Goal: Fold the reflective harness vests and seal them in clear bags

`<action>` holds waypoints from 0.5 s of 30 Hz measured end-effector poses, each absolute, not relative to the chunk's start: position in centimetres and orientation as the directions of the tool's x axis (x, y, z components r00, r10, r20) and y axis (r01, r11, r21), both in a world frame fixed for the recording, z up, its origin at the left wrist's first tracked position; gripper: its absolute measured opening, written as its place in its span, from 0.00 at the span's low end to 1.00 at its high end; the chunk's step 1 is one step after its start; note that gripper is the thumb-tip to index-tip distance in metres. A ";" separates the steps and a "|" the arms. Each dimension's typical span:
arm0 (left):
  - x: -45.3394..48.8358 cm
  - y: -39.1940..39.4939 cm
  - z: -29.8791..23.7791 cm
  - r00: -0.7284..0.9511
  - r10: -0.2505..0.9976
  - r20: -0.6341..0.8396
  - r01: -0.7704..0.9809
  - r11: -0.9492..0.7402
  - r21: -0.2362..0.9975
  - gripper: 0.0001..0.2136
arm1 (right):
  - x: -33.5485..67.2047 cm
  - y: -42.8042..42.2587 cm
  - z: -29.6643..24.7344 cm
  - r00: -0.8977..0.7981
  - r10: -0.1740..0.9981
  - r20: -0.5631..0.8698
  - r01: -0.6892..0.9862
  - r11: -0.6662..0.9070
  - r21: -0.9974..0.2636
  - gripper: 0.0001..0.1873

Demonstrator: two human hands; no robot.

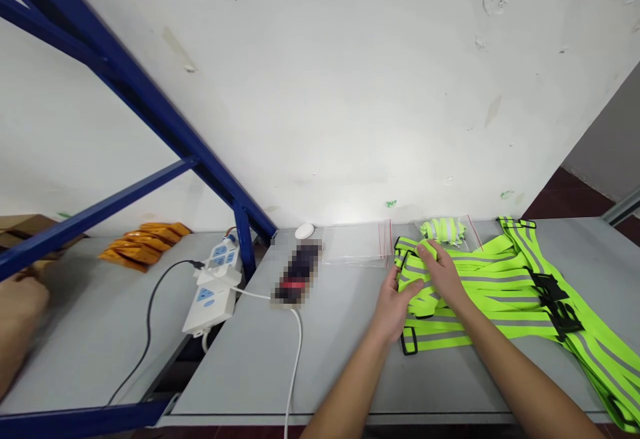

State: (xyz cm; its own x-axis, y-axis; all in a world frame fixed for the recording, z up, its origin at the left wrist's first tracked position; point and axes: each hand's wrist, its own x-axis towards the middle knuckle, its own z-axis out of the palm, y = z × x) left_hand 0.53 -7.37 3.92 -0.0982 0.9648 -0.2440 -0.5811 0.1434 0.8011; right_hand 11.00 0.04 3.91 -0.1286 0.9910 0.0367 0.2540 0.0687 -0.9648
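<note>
My left hand grips the left end of a folded bundle of reflective strap, fluorescent yellow-green with a grey stripe. My right hand presses its fingers onto the top of the same bundle, so both hands are closed on it. Beneath and to the right spreads a pile of more reflective straps. Black plastic buckles lie across that pile, and a black slider sits at a strap end below my left hand. Behind my hands is a clear bag with a rolled reflective strap inside.
Flat clear zip bags lie by the wall, beside a white round object. A blurred-out dark object, a white cable and a power strip are leftward. Past the blue frame are orange packets and another person's hand.
</note>
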 end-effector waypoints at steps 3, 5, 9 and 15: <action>0.8 -7.4 3.4 -0.091 0.972 -0.216 -0.598 0.120 0.793 0.25 | 11.2 0.3 4.2 -0.129 0.992 0.000 0.159 0.021 -0.987 0.24; 1.1 -7.4 3.2 -0.107 0.971 -0.213 -0.597 0.108 0.795 0.25 | 11.1 0.3 4.5 -0.168 0.983 -0.072 0.097 -0.056 -0.994 0.23; 1.0 -7.2 3.2 -0.133 0.954 -0.267 -0.620 0.130 0.774 0.26 | 11.0 0.1 4.9 -0.165 0.986 -0.023 0.053 -0.015 -0.998 0.26; 0.2 -7.3 3.7 -0.109 0.957 -0.269 -0.671 0.128 0.730 0.26 | 12.2 -0.2 5.0 -0.397 0.833 0.384 0.220 0.493 -0.842 0.25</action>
State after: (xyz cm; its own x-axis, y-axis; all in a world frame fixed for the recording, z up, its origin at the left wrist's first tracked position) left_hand 0.22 -7.27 3.69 -0.1093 0.9570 -0.2688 -0.6712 0.1284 0.7301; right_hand 12.24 -0.21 5.05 -0.3973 0.8334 0.3841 0.2196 0.4927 -0.8420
